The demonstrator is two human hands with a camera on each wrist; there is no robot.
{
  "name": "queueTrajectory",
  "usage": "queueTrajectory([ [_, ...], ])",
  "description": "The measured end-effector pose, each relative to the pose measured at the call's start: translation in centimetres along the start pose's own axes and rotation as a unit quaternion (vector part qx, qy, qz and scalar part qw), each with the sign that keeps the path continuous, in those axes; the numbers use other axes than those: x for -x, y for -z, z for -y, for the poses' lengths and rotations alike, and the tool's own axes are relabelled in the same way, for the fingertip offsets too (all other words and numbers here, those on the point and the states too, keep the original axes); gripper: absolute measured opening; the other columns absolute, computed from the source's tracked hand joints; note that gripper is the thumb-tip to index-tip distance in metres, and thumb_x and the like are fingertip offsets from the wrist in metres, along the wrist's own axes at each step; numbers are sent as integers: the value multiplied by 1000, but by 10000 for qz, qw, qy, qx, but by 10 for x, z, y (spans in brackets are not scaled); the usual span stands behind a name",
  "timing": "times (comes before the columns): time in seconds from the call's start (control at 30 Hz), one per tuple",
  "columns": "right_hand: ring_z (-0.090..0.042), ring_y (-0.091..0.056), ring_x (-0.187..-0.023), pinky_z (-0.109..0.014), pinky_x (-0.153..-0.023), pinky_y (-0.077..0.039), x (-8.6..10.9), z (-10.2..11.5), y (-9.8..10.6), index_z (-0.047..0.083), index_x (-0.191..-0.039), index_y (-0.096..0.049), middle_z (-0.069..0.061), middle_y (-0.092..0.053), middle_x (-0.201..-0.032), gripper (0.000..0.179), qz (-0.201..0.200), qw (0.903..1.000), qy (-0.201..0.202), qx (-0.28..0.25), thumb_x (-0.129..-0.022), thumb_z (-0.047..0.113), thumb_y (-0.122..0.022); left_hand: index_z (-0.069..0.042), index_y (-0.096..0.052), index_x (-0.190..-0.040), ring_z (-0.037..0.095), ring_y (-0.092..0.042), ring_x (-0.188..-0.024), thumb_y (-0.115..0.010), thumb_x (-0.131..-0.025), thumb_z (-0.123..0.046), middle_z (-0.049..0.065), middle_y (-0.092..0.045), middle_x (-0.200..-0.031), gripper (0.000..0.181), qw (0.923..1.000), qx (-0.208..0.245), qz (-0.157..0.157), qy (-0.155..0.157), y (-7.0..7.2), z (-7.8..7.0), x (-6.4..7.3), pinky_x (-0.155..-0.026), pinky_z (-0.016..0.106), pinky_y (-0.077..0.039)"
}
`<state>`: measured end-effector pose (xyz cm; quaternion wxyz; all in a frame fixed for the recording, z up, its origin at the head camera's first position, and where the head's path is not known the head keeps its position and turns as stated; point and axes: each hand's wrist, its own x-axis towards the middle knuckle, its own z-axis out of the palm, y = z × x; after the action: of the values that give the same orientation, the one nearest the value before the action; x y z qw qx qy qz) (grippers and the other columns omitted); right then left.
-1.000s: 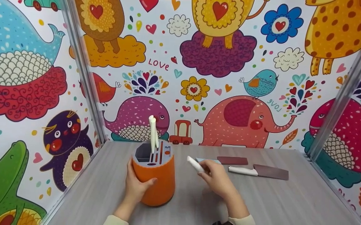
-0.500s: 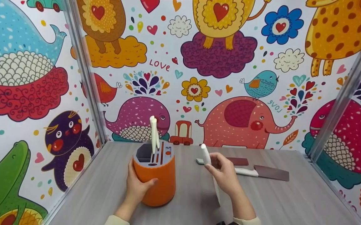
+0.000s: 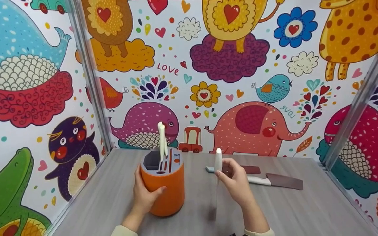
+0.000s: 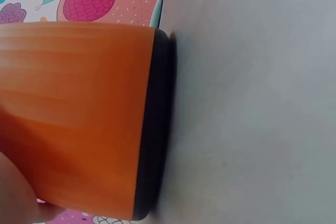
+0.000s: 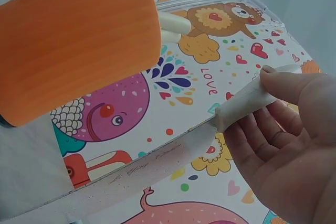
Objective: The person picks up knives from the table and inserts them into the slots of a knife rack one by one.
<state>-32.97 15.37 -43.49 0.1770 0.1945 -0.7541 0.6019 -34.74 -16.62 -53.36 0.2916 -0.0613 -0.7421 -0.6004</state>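
An orange knife block (image 3: 171, 195) with a grey slotted top stands upright on the table. Two white handles (image 3: 162, 142) stick up from its slots. My left hand (image 3: 145, 193) grips the block's left side, thumb across its front. To the right of it, my right hand (image 3: 236, 180) pinches a knife by its white handle (image 3: 218, 160); the handle points up and the thin blade hangs down, seen edge-on. In the right wrist view the knife's long pale blade (image 5: 152, 166) slants away from the fingers. The left wrist view has the block's dark base (image 4: 155, 124) on the tabletop.
Behind my right hand lies a cleaver with a brown blade (image 3: 284, 181) and white handle. Beyond it another knife with a reddish-brown blade (image 3: 254, 169) lies partly hidden. Patterned wall panels (image 3: 189, 98) enclose the grey table (image 3: 110, 196) at the back and sides.
My right hand has turned the knife from slanted to upright, handle on top, and shifted slightly right. The left hand and knife block have stayed in place.
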Motion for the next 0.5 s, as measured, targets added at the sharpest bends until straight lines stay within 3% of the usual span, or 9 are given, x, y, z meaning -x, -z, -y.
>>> queueTrajectory([
  [0.07, -13, -68, -87, -22, -77, -60, 0, 2, -2, -1, -120, -67, -14, -73, -105, 26, 37, 10000, -31, -16, -96, 1, -76, -9, -23, -167, 28, -48, -145, -87, -81, -20, 15, -42, -167, 108, 9987, -114, -218, -443, 3, -5, -1, -118, 10, -31],
  [0.13, -14, -68, -88, -23, -78, -60, 1, 5, -4, 0, -120, -67, -14, -73, -105, 26, 83, 9999, -59, -24, -96, 1, -76, -3, -28, -164, 25, -45, -148, -82, -82, -18, 21, -43, -165, 100, 9933, -291, -549, -979, 7, -14, -3, -121, 9, -27],
  [0.23, -14, -69, -89, -22, -79, -60, 3, 8, -7, 0, -120, -67, -14, -73, -106, 26, 141, 9998, -97, -45, -95, 1, -76, 6, -35, -158, 14, -43, -150, -76, -83, -12, 29, -47, -159, 87, 9779, -470, -1056, -1742, 10, -30, -4, -124, 10, -25],
  [0.3, -14, -69, -90, -22, -80, -60, 4, 11, -8, 0, -120, -67, -14, -73, -107, 26, 174, 9998, -49, -87, -95, 1, -76, 10, -38, -154, 5, -46, -147, -74, -82, -5, 30, -50, -153, 82, 9673, -443, -1261, -2157, 10, -44, -4, -124, 12, -30],
  [0.4, -14, -70, -90, -22, -80, -61, 5, 15, -12, 0, -119, -67, -15, -74, -108, 26, 250, 9996, 23, -164, -95, 1, -76, 14, -38, -152, 11, -58, -138, -72, -81, 6, 30, -56, -145, 80, 9556, -150, -1110, -2727, 6, -68, 0, -118, 19, -44],
  [0.5, -15, -71, -91, -23, -81, -62, 8, 19, -18, -1, -119, -67, -18, -73, -108, 27, 367, 9990, 12, -239, -95, 1, -77, 12, -36, -156, 24, -70, -123, -73, -80, 13, 28, -62, -138, 84, 9528, 151, -496, -2992, 1, -89, 8, -104, 24, -57],
])
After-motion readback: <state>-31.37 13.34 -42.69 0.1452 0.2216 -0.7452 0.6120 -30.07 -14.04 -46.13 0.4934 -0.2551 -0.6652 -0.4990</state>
